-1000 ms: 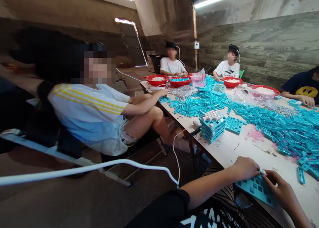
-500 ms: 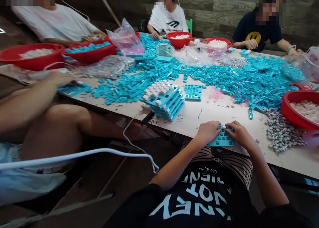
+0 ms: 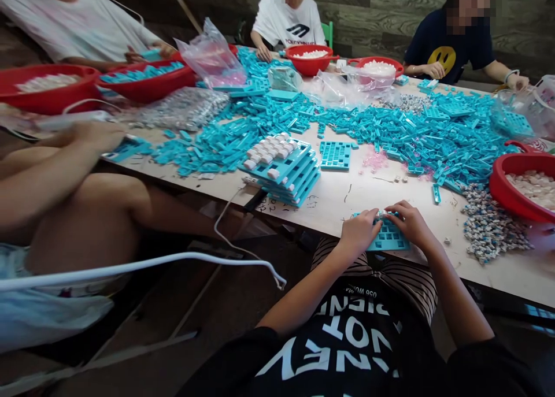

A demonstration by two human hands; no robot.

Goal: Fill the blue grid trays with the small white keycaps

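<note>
At the table's near edge lies a light-blue grid plate [image 3: 389, 239] with rows of square openings, like a small keyboard frame. My left hand [image 3: 359, 232] is closed on its left side, fingers bent over the far edge. Above the plate's far edge, my right hand [image 3: 408, 223] pinches at a small white keycap [image 3: 382, 213], partly covered by the fingertips. Left of my hands stands a stack of similar blue plates [image 3: 299, 180], its top one carrying rows of white keycaps [image 3: 271, 151]. Another blue grid plate [image 3: 335, 156] lies flat beside the stack.
Loose blue pieces [image 3: 403, 128] spread across the table. A red basin [image 3: 505, 183] of white caps stands right, near a heap of small grey-white parts [image 3: 492, 226]. A white cable [image 3: 173, 261] crosses at left. Several people sit around; a neighbour's arm [image 3: 69, 166] is left.
My right hand has shifted slightly left and up over the plate's far edge. My left hand has moved a little. The whole view has shifted slightly.
</note>
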